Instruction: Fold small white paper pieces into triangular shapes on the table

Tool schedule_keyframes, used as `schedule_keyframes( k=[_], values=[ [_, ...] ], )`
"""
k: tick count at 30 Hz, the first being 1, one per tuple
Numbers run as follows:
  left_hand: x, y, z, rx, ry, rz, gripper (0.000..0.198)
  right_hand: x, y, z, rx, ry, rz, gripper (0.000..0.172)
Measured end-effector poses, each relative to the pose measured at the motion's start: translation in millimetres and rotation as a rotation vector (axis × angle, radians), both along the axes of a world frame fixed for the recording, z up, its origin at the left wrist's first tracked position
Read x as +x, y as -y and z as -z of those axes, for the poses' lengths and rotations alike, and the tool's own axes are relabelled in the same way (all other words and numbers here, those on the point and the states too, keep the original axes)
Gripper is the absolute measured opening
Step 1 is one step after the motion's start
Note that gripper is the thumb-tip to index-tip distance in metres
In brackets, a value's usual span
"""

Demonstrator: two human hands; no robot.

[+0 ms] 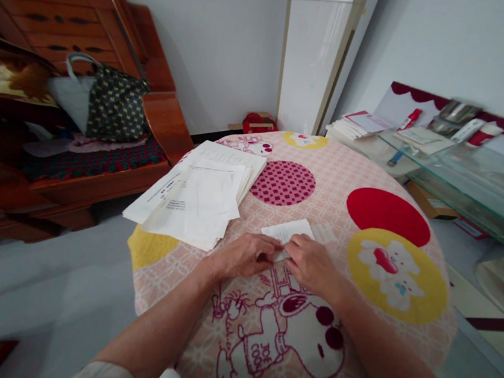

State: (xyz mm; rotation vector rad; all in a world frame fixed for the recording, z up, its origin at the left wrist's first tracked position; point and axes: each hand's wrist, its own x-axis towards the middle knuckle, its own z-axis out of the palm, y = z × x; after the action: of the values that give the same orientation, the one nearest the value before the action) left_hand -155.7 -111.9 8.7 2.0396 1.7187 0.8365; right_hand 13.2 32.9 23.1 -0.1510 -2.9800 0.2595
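Observation:
A small folded sheet of paper (292, 227) with faint printing lies on the patterned tablecloth (330, 180). My left hand (251, 254) is closed at its near left edge, fingertips pinching the paper. From the other side my right hand (306, 258) presses curled fingers on its near right part. Both sets of fingertips almost meet and hide the paper's near edge. Left of my hands rests a loose stack of printed sheets (196, 201), its pages unevenly spread.
A wooden bench (159, 124) with a dark patterned bag (118, 104) stands at the left. Behind the table is a white floor-standing unit (315, 56). At the right, a glass shelf (467, 171) sits beside papers (359, 123) and a metal container (458, 112).

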Motion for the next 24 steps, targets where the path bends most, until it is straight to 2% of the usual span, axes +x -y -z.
schedule_keyframes(
  k=[5,12,14,18,21,24],
  values=[
    [-1.9,-0.6,2.6,0.005,-0.074,-0.051,0.037,0.6,-1.8,0.4,0.067,0.069,-0.074,0.010],
    [-3.7,-1.2,8.2,0.145,-0.066,0.011,0.019,-2.0,4.6,5.0,0.239,0.128,-0.179,0.021],
    [-3.9,-1.7,8.9,0.155,-0.060,0.011,0.022,-2.5,8.8,6.3,0.259,0.118,-0.170,0.022],
    [-6.5,-4.1,12.8,0.159,-0.104,0.009,0.044,-3.6,11.3,8.0,0.218,0.106,-0.106,0.022],
    [-9.6,-5.7,14.3,0.184,-0.168,-0.002,0.041,-3.6,4.4,9.8,0.143,0.084,-0.091,0.019],
    [-10.1,-5.1,8.8,0.196,-0.214,-0.013,0.039,-1.9,-7.0,11.6,0.090,-0.007,-0.151,0.018]
  ],
)
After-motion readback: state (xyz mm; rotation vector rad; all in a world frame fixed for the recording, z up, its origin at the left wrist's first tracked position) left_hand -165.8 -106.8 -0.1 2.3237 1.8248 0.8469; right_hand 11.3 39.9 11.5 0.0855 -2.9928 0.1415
